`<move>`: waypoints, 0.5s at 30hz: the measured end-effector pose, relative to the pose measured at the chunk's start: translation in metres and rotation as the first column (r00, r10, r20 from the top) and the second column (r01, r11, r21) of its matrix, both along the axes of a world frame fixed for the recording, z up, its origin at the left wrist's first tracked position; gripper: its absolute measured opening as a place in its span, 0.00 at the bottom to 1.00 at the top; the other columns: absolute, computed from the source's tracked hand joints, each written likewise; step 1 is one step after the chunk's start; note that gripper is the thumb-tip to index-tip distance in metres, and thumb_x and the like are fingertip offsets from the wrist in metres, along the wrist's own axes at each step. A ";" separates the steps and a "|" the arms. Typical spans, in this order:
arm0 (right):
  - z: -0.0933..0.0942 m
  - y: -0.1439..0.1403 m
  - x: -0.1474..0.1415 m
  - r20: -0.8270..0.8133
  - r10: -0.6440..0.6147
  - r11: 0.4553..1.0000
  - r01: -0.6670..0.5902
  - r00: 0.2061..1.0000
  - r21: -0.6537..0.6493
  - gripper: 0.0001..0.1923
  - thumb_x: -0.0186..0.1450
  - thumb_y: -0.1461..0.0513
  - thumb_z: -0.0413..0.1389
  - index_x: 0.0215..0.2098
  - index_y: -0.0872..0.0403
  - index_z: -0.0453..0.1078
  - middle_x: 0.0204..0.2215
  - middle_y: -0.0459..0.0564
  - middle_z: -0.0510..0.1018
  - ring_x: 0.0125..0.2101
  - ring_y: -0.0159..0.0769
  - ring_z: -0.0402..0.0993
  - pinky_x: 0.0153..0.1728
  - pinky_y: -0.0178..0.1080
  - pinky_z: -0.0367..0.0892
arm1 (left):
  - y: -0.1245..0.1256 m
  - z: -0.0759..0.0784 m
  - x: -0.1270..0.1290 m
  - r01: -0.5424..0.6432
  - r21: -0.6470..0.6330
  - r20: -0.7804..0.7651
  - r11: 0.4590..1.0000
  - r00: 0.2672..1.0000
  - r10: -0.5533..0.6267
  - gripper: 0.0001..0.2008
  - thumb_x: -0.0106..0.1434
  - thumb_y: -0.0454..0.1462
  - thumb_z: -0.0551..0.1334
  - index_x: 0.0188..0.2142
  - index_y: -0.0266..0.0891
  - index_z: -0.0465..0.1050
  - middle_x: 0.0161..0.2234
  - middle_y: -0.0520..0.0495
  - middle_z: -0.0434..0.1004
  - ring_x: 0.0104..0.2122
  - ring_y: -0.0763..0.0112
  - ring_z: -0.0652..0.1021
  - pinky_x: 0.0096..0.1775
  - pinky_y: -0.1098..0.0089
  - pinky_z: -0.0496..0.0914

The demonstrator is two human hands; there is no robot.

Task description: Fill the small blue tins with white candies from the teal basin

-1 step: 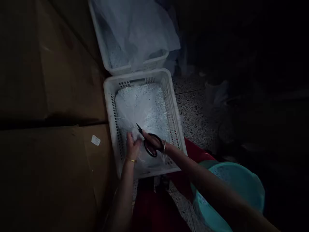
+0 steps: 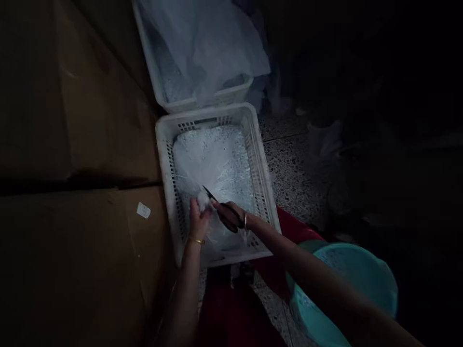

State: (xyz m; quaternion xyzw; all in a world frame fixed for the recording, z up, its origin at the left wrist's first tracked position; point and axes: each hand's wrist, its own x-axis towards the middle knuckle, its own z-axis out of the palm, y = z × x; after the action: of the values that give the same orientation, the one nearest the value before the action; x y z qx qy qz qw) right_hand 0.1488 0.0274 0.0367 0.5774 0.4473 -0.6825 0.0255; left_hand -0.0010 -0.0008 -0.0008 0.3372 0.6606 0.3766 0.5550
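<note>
A clear plastic bag [image 2: 217, 159] full of small pale bits lies in a white crate [image 2: 267, 193], its top gathered into a bunch. My left hand [image 2: 199, 218], with a gold bracelet at the wrist, is closed around the gathered plastic. My right hand [image 2: 231, 212] holds black-handled scissors [image 2: 227, 220] with fingers through the loops. Their dark blades point up and left, at the gathered plastic just above my left fingers. Whether the blades touch the plastic is too dim to tell.
Cardboard boxes [image 2: 90, 231] line the left side. Behind stands another white crate [image 2: 181, 103] with a plastic sheet [image 2: 217, 43] draped over it. A turquoise tub [image 2: 388, 284] is at the lower right, beside something red [image 2: 296, 226], on a speckled floor [image 2: 289, 164].
The scissors have turned slightly in my right hand, and their handle loops look closer together. My left hand keeps its place on the gathered plastic.
</note>
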 end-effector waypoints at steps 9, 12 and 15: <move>0.005 0.002 -0.002 -0.284 -0.170 0.955 0.086 0.944 -0.285 0.40 0.61 0.34 0.25 0.19 0.54 0.59 0.07 0.41 0.56 0.08 0.27 0.55 0.11 0.32 0.55 | -0.006 0.004 0.005 -0.066 -0.010 0.062 0.998 0.996 0.067 0.14 0.50 0.37 0.63 0.37 0.41 0.63 0.34 0.52 0.70 0.34 0.69 0.72 0.37 0.70 0.67; 0.000 0.002 -0.004 -0.126 -0.069 0.993 0.057 0.990 -0.099 0.37 0.62 0.34 0.37 0.17 0.55 0.59 0.07 0.43 0.59 0.09 0.27 0.58 0.11 0.31 0.56 | -0.008 0.001 0.008 -0.095 -0.048 0.105 0.994 0.989 0.100 0.16 0.51 0.40 0.65 0.37 0.41 0.63 0.34 0.51 0.70 0.35 0.69 0.72 0.38 0.70 0.68; -0.003 0.006 -0.003 0.043 0.015 1.000 -0.016 0.999 0.022 0.34 0.60 0.36 0.46 0.16 0.55 0.59 0.08 0.43 0.60 0.10 0.28 0.59 0.11 0.31 0.55 | -0.010 -0.002 0.009 -0.114 -0.050 0.118 0.992 0.986 0.120 0.16 0.51 0.42 0.65 0.37 0.41 0.62 0.34 0.52 0.69 0.34 0.70 0.72 0.37 0.70 0.67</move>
State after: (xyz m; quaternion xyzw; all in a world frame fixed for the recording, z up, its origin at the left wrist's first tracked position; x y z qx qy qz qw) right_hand 0.1458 0.0333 0.0337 0.5887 0.4587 -0.6647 0.0339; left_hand 0.0080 -0.0109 -0.0031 0.2623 0.6523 0.4140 0.5782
